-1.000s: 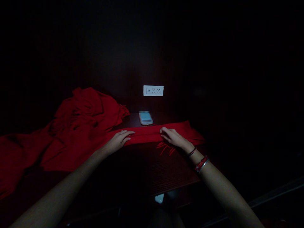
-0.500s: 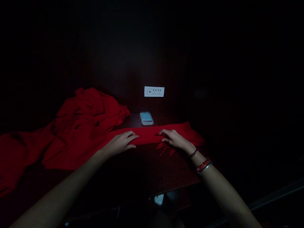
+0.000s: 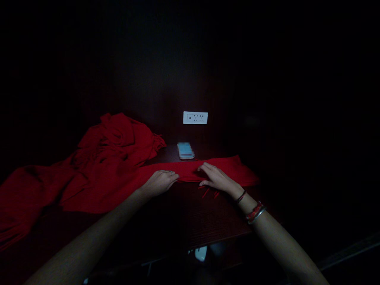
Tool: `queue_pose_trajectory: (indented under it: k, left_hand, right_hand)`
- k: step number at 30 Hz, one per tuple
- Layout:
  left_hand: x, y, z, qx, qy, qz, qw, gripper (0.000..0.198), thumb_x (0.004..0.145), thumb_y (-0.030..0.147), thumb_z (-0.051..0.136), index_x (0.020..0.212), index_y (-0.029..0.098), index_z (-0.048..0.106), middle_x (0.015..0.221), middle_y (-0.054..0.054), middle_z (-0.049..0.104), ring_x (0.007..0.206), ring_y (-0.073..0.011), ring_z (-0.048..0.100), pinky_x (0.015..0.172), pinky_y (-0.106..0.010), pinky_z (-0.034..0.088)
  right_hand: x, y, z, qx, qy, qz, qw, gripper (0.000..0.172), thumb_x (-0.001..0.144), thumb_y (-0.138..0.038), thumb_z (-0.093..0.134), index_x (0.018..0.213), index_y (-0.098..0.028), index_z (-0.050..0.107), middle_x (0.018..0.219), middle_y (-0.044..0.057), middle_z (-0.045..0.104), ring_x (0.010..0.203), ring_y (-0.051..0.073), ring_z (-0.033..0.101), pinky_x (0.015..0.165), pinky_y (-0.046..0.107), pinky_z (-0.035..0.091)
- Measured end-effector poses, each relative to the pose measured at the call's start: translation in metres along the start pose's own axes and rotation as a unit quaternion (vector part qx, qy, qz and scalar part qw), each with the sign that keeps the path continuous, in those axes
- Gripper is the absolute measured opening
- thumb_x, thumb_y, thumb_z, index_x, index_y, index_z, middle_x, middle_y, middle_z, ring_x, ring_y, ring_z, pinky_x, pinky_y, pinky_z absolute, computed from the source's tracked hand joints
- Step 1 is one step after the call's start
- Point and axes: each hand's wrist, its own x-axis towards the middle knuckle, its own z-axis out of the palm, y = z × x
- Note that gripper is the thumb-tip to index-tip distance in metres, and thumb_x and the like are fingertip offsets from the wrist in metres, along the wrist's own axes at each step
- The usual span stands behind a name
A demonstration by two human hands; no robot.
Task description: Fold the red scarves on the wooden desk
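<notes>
The red fringed scarf lies on the dark wood-grained tabletop, its flat strip running in front of the smartphone and joining a crumpled mass at left. The left hand is at the strip's near edge, fingers drawn together; whether cloth is pinched cannot be determined. The right hand spans the strip with thumb and fingers parted, gripping nothing visible. The fabric is judged light, soft and limp, unlikely to slip or break but prone to creasing. Recommended hold: both long edges, clear of the loose fringe.
</notes>
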Motion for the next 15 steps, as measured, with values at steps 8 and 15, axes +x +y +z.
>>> queue_pose_trajectory:
  k: [8, 15]
  left_hand:
    - [0.005, 0.008, -0.001, -0.019, 0.034, -0.007, 0.999, 0.020, 0.081, 0.031, 0.040, 0.094, 0.021, 0.050, 0.094, -0.003, 0.055, 0.087, -0.0161, 0.050, 0.072, -0.026, 0.039]
    - [0.017, 0.035, 0.013, -0.043, 0.040, -0.016, 0.998, 0.022, 0.083, 0.027, 0.035, 0.099, 0.019, 0.049, 0.086, -0.003, 0.056, 0.079, -0.0147, 0.053, 0.068, -0.025, 0.040]
  right_hand:
    - [0.001, -0.001, 0.011, 0.008, -0.006, -0.007, 1.000, 0.018, 0.078, -0.013, 0.043, 0.095, -0.015, 0.048, 0.089, 0.007, 0.057, 0.080, 0.014, 0.053, 0.069, 0.022, 0.038]
    - [-0.001, -0.002, 0.006, -0.053, -0.028, 0.030, 0.998, 0.020, 0.081, -0.017, 0.038, 0.100, -0.014, 0.045, 0.080, 0.007, 0.059, 0.070, 0.013, 0.054, 0.061, 0.021, 0.036]
